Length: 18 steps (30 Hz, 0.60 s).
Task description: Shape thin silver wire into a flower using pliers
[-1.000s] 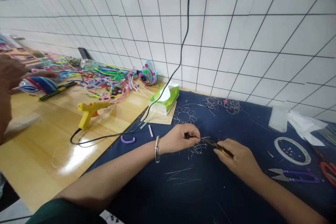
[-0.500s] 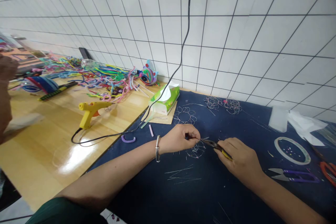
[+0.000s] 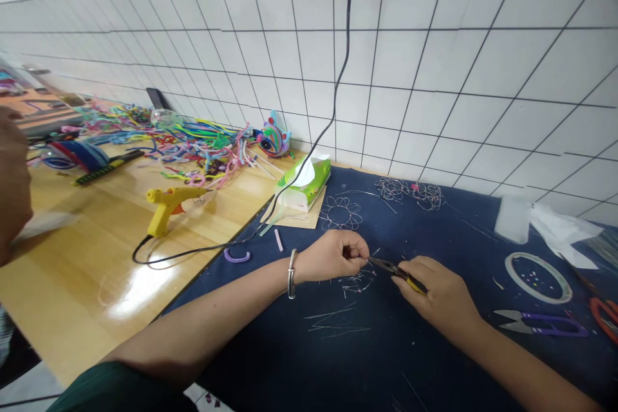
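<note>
My left hand [image 3: 333,255], a silver bangle at its wrist, pinches a looped wire piece [image 3: 358,282] that hangs below the fingers with small beads on it. My right hand [image 3: 432,283] is closed round yellow-and-black pliers [image 3: 391,266]. The jaws of the pliers meet the wire right at my left fingertips; whether they grip it is too small to tell. Just behind my left hand lies a flower-shaped wire ring [image 3: 340,212] on the dark blue cloth [image 3: 386,347]. Several straight wire lengths [image 3: 335,322] rest in front of it.
Tangled wire shapes [image 3: 409,192] lie by the tiled wall. A green tissue pack [image 3: 305,188] and a yellow glue gun [image 3: 167,206] with its cord are leftward, with colourful pipe cleaners [image 3: 203,138] behind. Purple snips [image 3: 541,322] and a bead-holding ring [image 3: 538,278] are rightward. Another person's hand [image 3: 14,180] shows far left.
The wire piece has turned slightly under my left fingers, and the pliers have shifted a little at its end. The other person's hand at far left has moved off the striped object.
</note>
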Motion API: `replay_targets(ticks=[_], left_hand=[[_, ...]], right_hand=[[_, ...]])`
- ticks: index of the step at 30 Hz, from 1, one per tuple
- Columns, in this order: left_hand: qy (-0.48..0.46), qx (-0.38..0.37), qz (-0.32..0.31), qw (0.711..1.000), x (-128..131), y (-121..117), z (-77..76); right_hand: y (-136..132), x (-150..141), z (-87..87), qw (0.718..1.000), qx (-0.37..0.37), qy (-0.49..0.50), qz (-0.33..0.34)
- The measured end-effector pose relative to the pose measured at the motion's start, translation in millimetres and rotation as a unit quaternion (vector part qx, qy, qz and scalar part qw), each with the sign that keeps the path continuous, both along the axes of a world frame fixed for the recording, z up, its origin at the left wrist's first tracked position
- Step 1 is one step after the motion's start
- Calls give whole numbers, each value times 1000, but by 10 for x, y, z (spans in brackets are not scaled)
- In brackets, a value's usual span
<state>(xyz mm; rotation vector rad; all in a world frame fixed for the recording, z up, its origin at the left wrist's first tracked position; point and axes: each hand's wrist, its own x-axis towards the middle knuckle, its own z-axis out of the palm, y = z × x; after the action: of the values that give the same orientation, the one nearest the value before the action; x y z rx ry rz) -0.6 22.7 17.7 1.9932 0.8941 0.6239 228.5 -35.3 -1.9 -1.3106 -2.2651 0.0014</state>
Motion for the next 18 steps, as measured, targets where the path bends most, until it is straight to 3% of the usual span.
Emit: replay_targets(ticks=[12, 18], left_hand=[[1, 23, -17, 1000, -29, 54, 40], [-5, 48, -4, 999, -16, 50, 20]], right_hand=[[9, -1, 1, 999, -39, 13, -15], [1, -25, 53, 991, -125, 36, -26]])
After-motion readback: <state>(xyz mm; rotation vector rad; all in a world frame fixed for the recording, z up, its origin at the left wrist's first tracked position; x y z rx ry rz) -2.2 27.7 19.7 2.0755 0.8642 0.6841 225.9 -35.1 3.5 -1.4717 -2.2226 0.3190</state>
